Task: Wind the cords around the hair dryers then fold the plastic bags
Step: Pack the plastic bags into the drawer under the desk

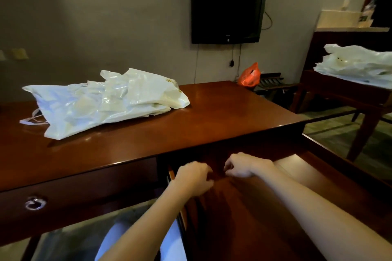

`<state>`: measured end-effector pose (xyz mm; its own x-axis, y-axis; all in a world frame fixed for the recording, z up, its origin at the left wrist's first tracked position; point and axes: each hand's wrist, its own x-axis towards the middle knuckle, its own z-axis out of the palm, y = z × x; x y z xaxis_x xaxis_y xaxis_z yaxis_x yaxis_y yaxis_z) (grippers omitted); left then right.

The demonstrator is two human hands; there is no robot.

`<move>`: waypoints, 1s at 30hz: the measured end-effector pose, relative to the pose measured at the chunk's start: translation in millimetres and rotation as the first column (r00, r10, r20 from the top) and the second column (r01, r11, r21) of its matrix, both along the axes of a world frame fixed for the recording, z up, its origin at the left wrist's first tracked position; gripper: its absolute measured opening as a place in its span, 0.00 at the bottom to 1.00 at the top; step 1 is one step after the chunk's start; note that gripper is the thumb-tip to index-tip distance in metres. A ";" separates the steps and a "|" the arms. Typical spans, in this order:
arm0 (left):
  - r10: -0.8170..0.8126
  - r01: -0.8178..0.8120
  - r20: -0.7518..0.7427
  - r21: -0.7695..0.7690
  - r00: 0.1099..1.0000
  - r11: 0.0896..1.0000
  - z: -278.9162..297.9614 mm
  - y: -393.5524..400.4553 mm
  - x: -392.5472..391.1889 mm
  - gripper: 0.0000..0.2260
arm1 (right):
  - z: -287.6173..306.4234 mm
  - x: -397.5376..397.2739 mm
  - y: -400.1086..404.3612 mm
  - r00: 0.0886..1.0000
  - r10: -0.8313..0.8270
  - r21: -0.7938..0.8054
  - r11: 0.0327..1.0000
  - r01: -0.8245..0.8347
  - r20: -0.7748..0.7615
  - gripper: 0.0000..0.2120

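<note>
A loose pile of white plastic bags (101, 101) lies on the left part of the dark wooden desk (222, 116). A second stack of white bags (358, 65) sits on a side table at the right. No hair dryer or cord shows. Both my hands reach into the open right drawer (265, 207), under the desk's front edge. My left hand (195, 178) and my right hand (244, 165) are close together with fingers curled. The drawer's back is dark, so whether they hold anything is hidden.
The left drawer (84, 188) is closed and has a round metal pull (35, 202). A black TV (227, 9) hangs on the wall. An orange bag (250, 75) sits on a rack behind the desk. The side table (343, 95) stands at the right.
</note>
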<state>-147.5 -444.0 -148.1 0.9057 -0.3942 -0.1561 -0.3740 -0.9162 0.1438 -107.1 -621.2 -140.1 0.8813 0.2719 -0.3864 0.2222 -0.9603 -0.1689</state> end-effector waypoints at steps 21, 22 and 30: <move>0.358 -0.363 0.247 -0.025 0.901 0.931 60.7 154.1 222.7 0.27 | 30.4 237.7 167.6 0.877 -0.021 -0.042 0.998 0.047 0.480 0.19; 0.356 -0.364 0.240 -0.012 0.903 0.931 58.9 154.3 230.3 0.28 | 28.2 245.2 167.9 0.887 -0.011 -0.085 0.995 0.057 0.462 0.19; 0.358 -0.366 0.229 -0.009 0.905 0.931 39.8 153.6 239.0 0.28 | 16.3 256.7 150.7 0.825 0.106 -0.187 0.982 0.000 0.556 0.17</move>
